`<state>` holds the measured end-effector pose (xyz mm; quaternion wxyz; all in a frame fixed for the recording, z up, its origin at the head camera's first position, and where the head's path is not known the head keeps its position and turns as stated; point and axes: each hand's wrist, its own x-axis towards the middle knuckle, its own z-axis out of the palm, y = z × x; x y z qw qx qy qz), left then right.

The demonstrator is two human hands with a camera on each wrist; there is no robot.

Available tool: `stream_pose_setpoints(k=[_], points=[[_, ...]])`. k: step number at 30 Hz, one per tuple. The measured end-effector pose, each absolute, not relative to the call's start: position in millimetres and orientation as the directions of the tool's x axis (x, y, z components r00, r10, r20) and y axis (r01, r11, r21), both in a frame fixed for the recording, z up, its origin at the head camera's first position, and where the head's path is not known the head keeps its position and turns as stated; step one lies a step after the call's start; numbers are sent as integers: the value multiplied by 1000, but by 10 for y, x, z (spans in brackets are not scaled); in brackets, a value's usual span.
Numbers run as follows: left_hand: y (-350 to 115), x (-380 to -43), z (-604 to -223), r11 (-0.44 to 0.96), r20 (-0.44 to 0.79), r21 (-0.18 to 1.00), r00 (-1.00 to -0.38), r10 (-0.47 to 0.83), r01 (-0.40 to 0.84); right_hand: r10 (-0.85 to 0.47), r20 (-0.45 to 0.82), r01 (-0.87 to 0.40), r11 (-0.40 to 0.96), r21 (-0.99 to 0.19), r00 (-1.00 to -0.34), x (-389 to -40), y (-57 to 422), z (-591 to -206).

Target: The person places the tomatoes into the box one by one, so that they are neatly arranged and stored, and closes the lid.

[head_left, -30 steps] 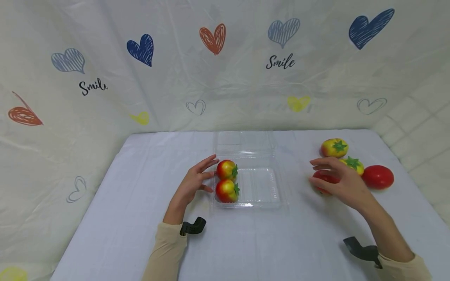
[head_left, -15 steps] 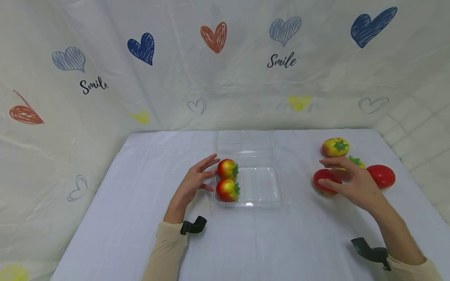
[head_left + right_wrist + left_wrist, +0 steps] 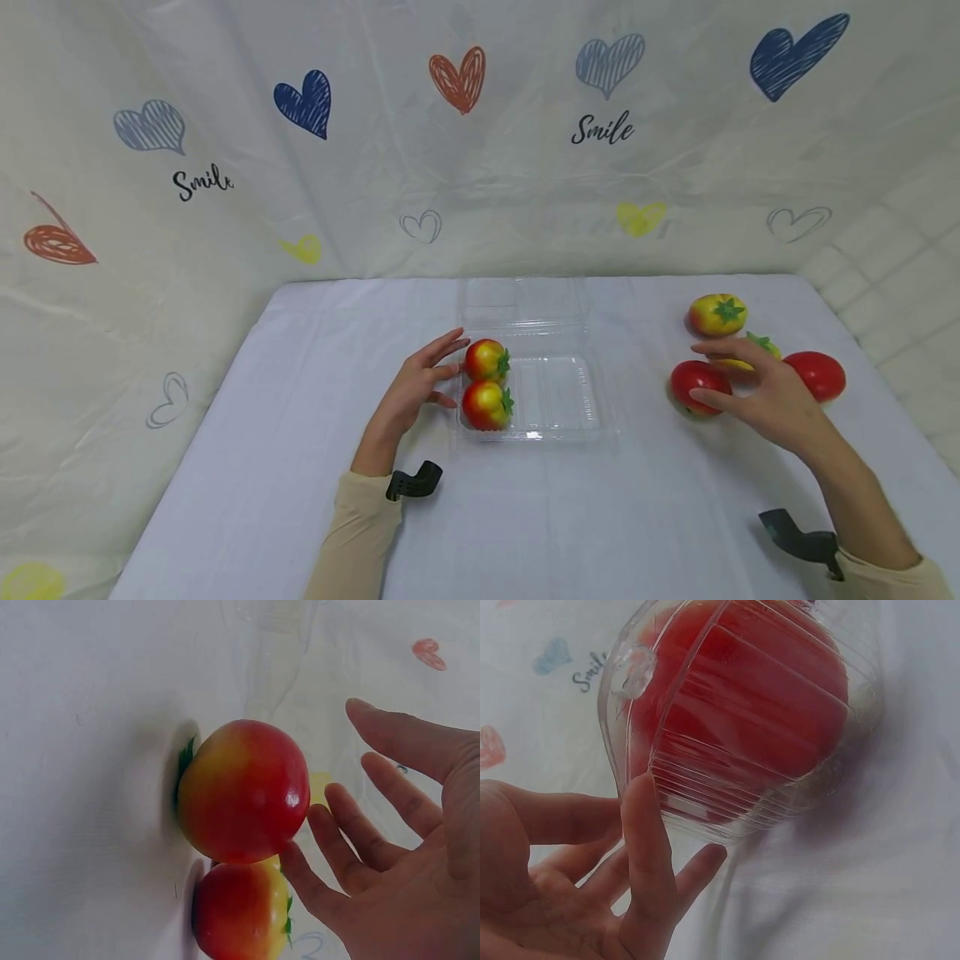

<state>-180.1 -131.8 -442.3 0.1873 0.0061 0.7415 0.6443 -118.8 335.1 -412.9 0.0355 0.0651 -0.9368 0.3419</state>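
Observation:
An open clear plastic box point(image 3: 553, 398) lies mid-table with two red-yellow toy tomatoes, a far one point(image 3: 486, 360) and a near one point(image 3: 487, 406), along its left side. My left hand point(image 3: 411, 390) has its fingers spread against the box's left wall; in the left wrist view, fingertips rest at the ribbed plastic point(image 3: 712, 769), with red showing through. To the right, my right hand point(image 3: 783, 408) hovers by a red toy tomato point(image 3: 697, 385), holding nothing. In the right wrist view its fingers are loosely extended beside that tomato point(image 3: 244, 791), whose green leaves face the cloth.
Beyond the right hand lie a yellow-red toy tomato point(image 3: 717, 315), another partly hidden behind the fingers point(image 3: 763, 343), and a red one point(image 3: 816, 376) farther right. The box's lid point(image 3: 522, 302) lies folded back toward the heart-printed curtain point(image 3: 525, 175). White cloth point(image 3: 525, 517) covers the table.
My right hand has shifted to the right, uncovering more of the red toy tomato, which stays in place. The left hand keeps its position at the box.

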Motion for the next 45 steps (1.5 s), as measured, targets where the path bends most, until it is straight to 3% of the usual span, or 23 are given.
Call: stream_pose_setpoints(k=[10,23,45], points=[[-1320,-1797,-4416,168,-264,960,-929,260,-226,-120,-6,-88,761,-643,-993,-1184,3305,-4168],[-1331,-1797,-4423,164,-257,962,-929,265,-219,-197,24,-167,755,-635,-980,-1244,3272,-4328],[-1329,-1793,-4416,170,-262,960,-929,262,-223,-143,-58,-63,718,-694,-988,-1249,3197,-4264]])
